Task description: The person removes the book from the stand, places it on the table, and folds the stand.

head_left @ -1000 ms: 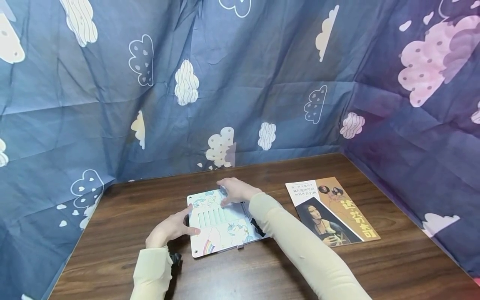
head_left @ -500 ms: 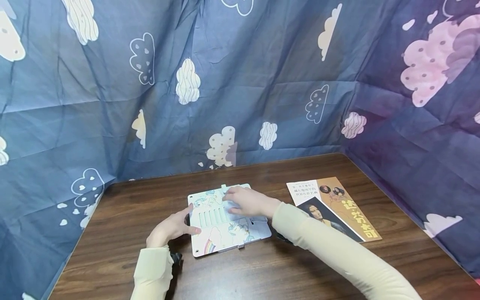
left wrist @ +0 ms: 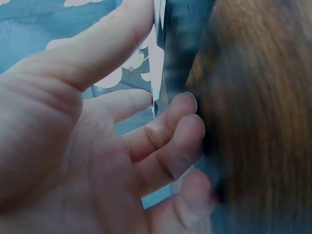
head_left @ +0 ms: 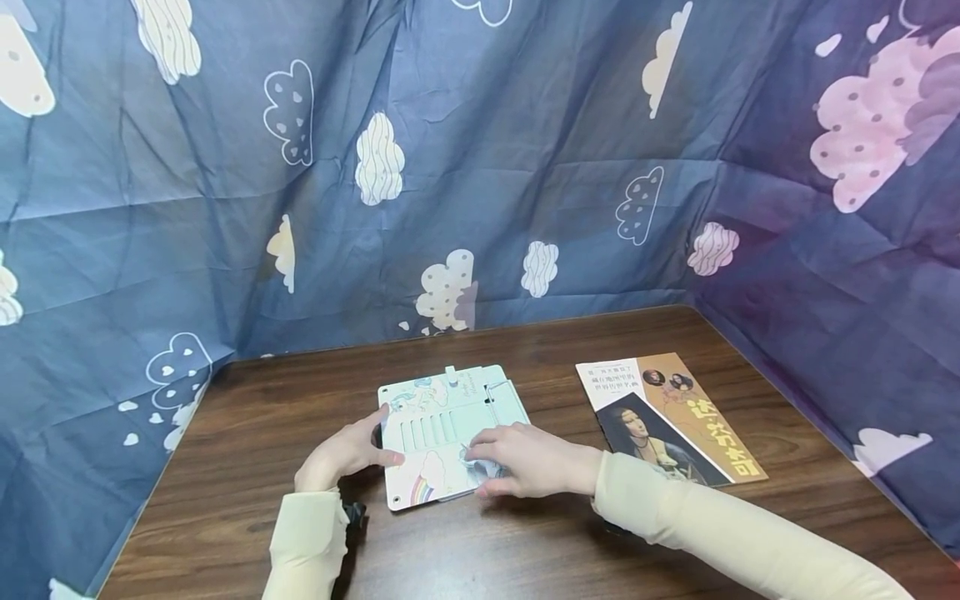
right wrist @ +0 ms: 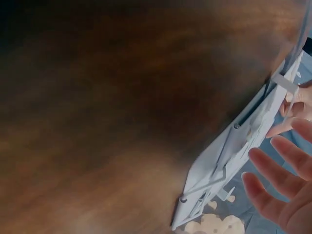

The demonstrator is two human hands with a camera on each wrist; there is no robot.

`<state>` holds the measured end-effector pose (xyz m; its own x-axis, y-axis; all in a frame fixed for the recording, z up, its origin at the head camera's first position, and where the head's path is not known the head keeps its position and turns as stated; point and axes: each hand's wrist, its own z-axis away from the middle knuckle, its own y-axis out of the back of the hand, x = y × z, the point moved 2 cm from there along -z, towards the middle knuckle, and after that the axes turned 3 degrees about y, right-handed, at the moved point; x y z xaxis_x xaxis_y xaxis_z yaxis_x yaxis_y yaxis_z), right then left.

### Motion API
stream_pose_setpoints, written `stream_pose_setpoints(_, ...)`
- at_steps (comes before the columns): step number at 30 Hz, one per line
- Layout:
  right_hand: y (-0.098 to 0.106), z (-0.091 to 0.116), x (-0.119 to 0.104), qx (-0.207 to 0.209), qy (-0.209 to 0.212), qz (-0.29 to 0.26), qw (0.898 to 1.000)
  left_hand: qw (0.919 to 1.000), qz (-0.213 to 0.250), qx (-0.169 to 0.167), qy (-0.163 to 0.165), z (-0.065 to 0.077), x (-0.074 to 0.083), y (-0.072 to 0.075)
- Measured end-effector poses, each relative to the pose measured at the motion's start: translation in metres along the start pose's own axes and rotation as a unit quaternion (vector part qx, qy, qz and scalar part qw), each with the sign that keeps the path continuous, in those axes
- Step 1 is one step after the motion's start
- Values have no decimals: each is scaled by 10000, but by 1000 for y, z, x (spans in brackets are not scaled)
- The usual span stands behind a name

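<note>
A white folding book stand (head_left: pixel 416 454) printed with unicorns, clouds and a rainbow lies flat on the wooden table. My left hand (head_left: pixel 341 454) grips its left edge, thumb on the printed face. In the left wrist view that hand's fingers (left wrist: pixel 187 139) curl under the edge. My right hand (head_left: pixel 528 462) reaches over the near right part of the stand, thumb by the near edge. In the right wrist view its fingers (right wrist: pixel 273 170) are loosely spread close to the near page clip (right wrist: pixel 285 83). The far page clip (head_left: pixel 452 375) sticks out past the far edge.
A booklet (head_left: pixel 671 425) with a portrait painting on its cover lies to the right of the stand. The brown table (head_left: pixel 247 458) ends at a dark blue cloud-patterned cloth (head_left: pixel 322 200) behind and at the right.
My right hand has left the far clip and come back toward me to the near edge of the stand. The far clip has come into view. My left hand keeps its hold.
</note>
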<state>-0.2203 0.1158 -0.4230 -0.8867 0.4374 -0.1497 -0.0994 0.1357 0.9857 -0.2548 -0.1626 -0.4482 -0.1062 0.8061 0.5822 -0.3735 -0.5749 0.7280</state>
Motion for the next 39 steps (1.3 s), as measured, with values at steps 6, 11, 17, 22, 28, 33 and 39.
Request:
stream_pose_setpoints(6,-5,7,-3,62,142,116,9998,9993,-254,16,-274,0,1,1)
stream_pose_setpoints(11,-9,6,-3,144,84,137,9998,9984,-430,148,-339,1,0,3)
stream_pose_setpoints(17,-9,4,-4,282,23,122,9995,9963,-576,283,-567,4,2,5)
stream_pose_setpoints(22,-10,2,-4,407,6,109,9991,9954,-607,230,-709,5,5,5)
stream_pose_setpoints(28,-11,2,-3,460,-48,111,9989,9973,-431,114,-584,4,5,4)
stream_pose_setpoints(33,-11,2,-1,467,-210,54,9987,9978,-356,40,-559,2,4,3)
stream_pose_setpoints(39,-11,2,2,525,-359,-13,9980,9973,-393,47,-623,-1,5,2)
